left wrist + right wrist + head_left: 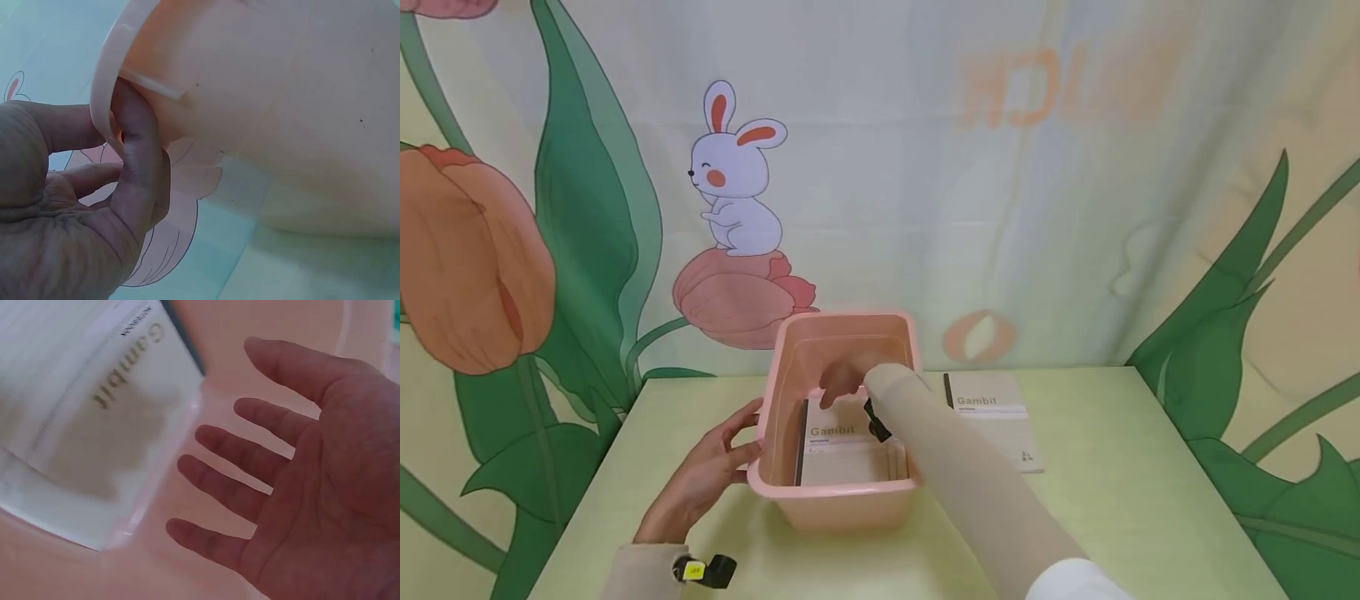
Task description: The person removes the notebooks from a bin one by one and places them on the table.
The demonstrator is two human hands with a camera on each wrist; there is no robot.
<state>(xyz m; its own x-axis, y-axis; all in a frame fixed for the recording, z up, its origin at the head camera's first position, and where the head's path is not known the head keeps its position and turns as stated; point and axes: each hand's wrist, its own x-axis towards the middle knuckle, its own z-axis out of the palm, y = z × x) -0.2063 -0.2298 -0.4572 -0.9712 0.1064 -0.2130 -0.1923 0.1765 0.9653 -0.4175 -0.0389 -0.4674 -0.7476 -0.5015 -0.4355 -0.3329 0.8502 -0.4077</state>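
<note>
A pink plastic bin (838, 492) stands on the table, and my left hand (706, 468) grips its left rim. In the left wrist view, the thumb and curled fingers (139, 162) pinch the lip from both sides. Inside the bin lies a light-covered "Gambit" notebook (838, 458) with a dark spine strip. My right hand (847, 375) is inside the bin near the notebook's far end. Its fingers (234, 453) are spread and nearly straight in the right wrist view, holding nothing; their shadow falls across the cover.
A second "Gambit" notebook (996, 429) lies flat on the pale green table (1112, 467), right of the bin and partly behind my right sleeve. A curtain (880, 183) printed with a rabbit and tulips hangs along the table's back edge.
</note>
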